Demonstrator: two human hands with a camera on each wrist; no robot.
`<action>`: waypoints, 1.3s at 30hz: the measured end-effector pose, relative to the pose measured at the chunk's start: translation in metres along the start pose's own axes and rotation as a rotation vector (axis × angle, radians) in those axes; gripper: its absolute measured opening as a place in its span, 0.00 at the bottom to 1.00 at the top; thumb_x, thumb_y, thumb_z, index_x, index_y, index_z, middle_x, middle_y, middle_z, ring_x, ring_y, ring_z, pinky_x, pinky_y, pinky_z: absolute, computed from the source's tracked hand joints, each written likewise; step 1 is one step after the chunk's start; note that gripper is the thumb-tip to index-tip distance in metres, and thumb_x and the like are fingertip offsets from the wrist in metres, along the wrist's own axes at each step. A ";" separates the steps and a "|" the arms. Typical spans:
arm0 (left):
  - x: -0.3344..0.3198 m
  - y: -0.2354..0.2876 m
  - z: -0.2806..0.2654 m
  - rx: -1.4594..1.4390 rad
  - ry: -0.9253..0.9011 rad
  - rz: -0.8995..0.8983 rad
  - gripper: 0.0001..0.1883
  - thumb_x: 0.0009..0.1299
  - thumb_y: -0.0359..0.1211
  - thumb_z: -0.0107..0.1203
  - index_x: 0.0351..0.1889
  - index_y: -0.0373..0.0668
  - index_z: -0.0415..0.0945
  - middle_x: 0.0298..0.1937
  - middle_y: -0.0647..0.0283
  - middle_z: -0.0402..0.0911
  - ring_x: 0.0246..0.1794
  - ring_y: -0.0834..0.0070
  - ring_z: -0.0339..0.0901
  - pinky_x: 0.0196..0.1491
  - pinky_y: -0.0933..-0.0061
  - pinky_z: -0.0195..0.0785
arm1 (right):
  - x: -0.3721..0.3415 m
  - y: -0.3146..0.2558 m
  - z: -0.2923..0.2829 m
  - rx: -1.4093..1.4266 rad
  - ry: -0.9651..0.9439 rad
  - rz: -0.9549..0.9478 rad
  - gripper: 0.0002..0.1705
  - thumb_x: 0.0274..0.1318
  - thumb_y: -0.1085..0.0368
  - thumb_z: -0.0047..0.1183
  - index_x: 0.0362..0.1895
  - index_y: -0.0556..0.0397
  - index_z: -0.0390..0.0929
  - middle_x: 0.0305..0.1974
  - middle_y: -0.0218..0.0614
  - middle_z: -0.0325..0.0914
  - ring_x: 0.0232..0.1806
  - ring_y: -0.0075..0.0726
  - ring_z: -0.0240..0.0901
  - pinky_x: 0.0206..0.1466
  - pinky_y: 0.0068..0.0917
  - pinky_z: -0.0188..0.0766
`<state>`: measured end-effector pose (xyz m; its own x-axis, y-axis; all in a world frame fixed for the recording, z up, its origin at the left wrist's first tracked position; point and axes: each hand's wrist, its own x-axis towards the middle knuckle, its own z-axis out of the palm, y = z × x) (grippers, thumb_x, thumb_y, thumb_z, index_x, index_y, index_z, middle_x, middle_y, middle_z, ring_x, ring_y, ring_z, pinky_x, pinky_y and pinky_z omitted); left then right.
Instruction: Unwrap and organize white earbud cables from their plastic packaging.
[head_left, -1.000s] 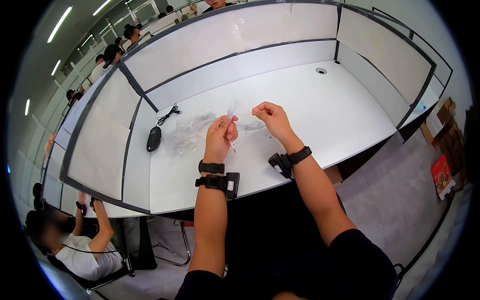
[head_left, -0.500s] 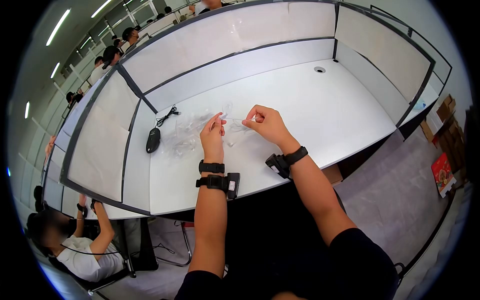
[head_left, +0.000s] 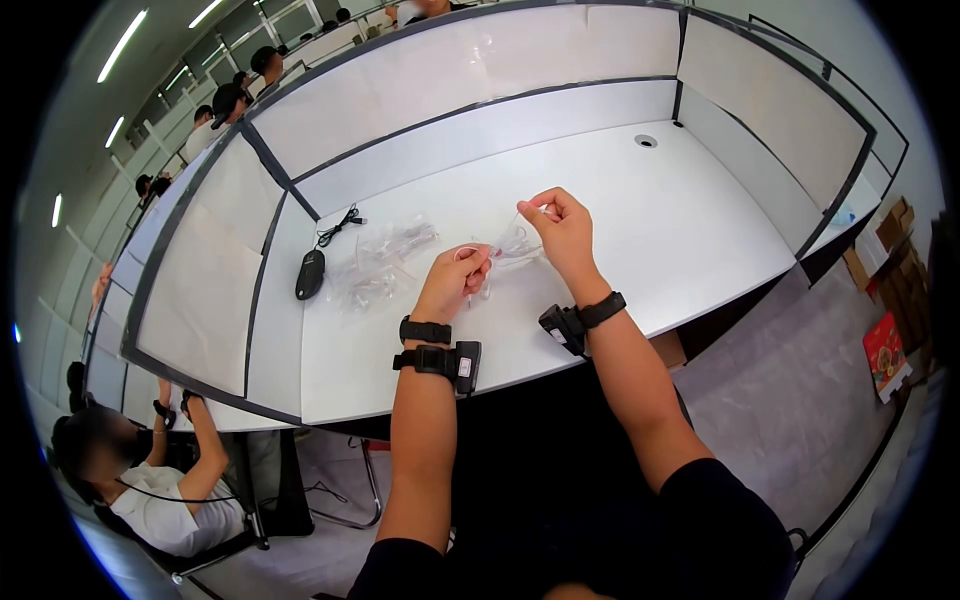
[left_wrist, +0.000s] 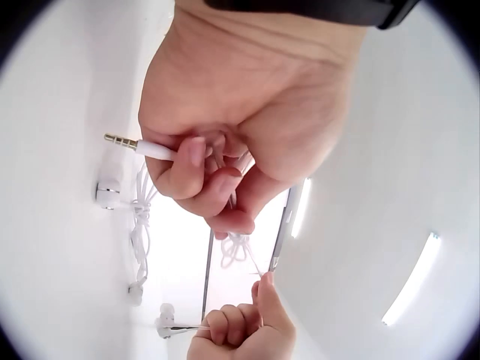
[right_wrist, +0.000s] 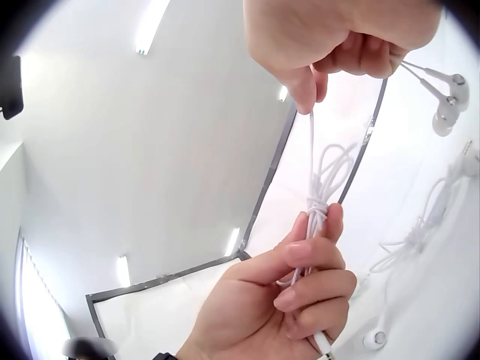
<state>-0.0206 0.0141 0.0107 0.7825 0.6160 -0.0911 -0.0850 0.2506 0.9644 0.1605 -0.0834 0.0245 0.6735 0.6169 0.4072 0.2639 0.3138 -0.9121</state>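
The left hand (head_left: pixel 451 284) is gripping the cable bundle (right_wrist: pixel 318 205), which is pointing (loops first) toward the right hand (head_left: pixel 566 238), pinching a strand (right_wrist: pixel 311 146).

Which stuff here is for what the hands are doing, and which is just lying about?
For the job:
White earphones, gripped by the left hand, cable pinched by the right hand
Other earphones, probably
Clear plastic bags, maybe

Just lying about:
Black computer mouse
Cardboard boxes
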 end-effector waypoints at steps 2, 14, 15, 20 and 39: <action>0.000 0.001 -0.001 -0.016 0.051 0.060 0.12 0.75 0.36 0.55 0.45 0.34 0.76 0.33 0.64 0.78 0.22 0.85 0.63 0.25 0.83 0.55 | 0.001 0.002 -0.001 -0.002 0.006 0.012 0.10 0.54 0.64 0.67 0.30 0.54 0.78 0.17 0.15 0.55 0.20 0.12 0.48 0.23 0.19 0.47; 0.003 -0.001 0.001 -0.121 0.152 0.242 0.15 0.74 0.33 0.57 0.52 0.34 0.73 0.43 0.54 0.82 0.32 0.78 0.74 0.37 0.76 0.68 | -0.012 0.012 0.014 -0.190 -0.234 -0.277 0.16 0.55 0.59 0.64 0.44 0.54 0.79 0.33 0.36 0.79 0.34 0.33 0.76 0.38 0.31 0.73; 0.003 -0.002 0.001 -0.128 0.148 0.250 0.15 0.74 0.33 0.57 0.52 0.34 0.73 0.43 0.54 0.82 0.33 0.77 0.75 0.38 0.75 0.69 | -0.013 0.005 0.013 -0.152 -0.254 -0.293 0.17 0.55 0.59 0.64 0.45 0.55 0.79 0.35 0.37 0.80 0.36 0.33 0.77 0.39 0.30 0.74; 0.003 -0.001 0.002 -0.193 0.135 0.274 0.13 0.72 0.30 0.53 0.52 0.33 0.72 0.43 0.55 0.81 0.38 0.70 0.78 0.45 0.70 0.71 | -0.016 0.001 0.016 -0.017 -0.370 -0.127 0.15 0.59 0.60 0.63 0.45 0.57 0.80 0.36 0.37 0.83 0.35 0.27 0.80 0.39 0.24 0.74; 0.006 -0.005 0.006 0.003 0.029 0.194 0.12 0.78 0.38 0.51 0.42 0.37 0.74 0.35 0.62 0.80 0.35 0.75 0.78 0.42 0.73 0.72 | -0.016 -0.001 0.014 -0.181 -0.308 -0.137 0.11 0.59 0.62 0.62 0.36 0.59 0.84 0.28 0.39 0.82 0.26 0.29 0.76 0.32 0.25 0.72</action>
<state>-0.0119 0.0124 0.0067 0.7334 0.6739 0.0891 -0.2305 0.1232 0.9652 0.1399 -0.0831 0.0196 0.3917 0.7748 0.4963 0.4735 0.2927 -0.8307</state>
